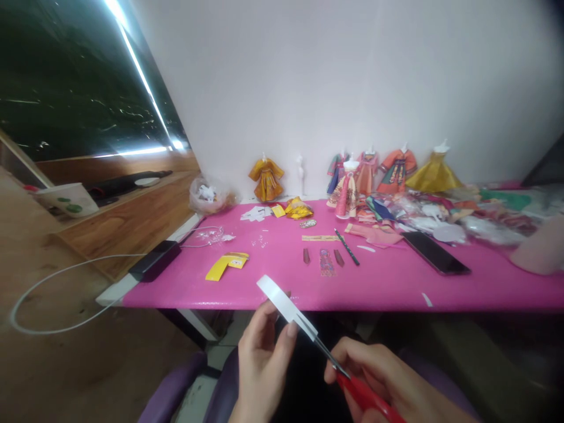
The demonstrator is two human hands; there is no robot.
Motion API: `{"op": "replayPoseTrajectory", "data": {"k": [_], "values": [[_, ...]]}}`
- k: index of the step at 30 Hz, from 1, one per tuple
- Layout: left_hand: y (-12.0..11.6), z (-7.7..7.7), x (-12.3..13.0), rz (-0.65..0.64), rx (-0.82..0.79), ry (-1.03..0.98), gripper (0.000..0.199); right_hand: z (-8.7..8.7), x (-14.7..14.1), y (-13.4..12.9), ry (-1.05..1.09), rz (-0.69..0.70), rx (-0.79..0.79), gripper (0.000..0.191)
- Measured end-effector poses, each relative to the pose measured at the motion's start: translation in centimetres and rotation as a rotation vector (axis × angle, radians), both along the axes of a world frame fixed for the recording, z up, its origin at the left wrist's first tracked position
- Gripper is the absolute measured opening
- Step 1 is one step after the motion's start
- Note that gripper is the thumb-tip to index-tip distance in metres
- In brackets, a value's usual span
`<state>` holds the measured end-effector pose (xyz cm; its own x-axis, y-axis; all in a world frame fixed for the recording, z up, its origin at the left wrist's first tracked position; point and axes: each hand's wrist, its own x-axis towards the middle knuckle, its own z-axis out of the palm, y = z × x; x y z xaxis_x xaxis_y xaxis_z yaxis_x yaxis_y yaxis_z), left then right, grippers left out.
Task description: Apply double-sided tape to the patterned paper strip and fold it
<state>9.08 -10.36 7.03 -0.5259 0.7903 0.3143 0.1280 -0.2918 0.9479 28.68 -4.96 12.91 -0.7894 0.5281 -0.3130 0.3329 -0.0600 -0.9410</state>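
A white strip (276, 295), perhaps paper or tape, is pinched between the thumb and fingers of my left hand (267, 349). My right hand (379, 367) grips red-handled scissors (363, 399). Their metal blades lie along the lower right end of the strip, one on its near face. Both hands are just in front of the table's front edge. On the pink tabletop (273, 249) beyond them lie a patterned fabric piece (326, 261), two small brown pieces, a dark pen (346, 247) and a ruler-like strip (318, 238).
Small dressed doll forms, one in a yellow robe (266, 179), stand along the wall. Fabric and plastic bags (432, 214) pile up at the right, behind a black phone (436, 252). A yellow folded piece (227, 265) and a black box (156, 260) with a white cable are at left.
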Motion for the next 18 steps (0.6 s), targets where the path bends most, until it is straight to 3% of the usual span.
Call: {"op": "replayPoseTrajectory", "data": {"k": [5, 10, 18], "values": [[-0.05, -0.06, -0.1, -0.009, -0.001, 0.01, 0.024, 0.22, -0.28, 0.59, -0.006, 0.051, -0.033, 0.046], [-0.04, 0.05, -0.04, -0.007, 0.015, 0.014, 0.023, 0.77, -0.32, 0.07, -0.012, -0.034, -0.061, 0.055], [-0.17, -0.01, -0.11, 0.103, 0.102, 0.075, 0.023, -0.07, 0.22, 0.07, -0.031, 0.076, -0.062, 0.054]]}}
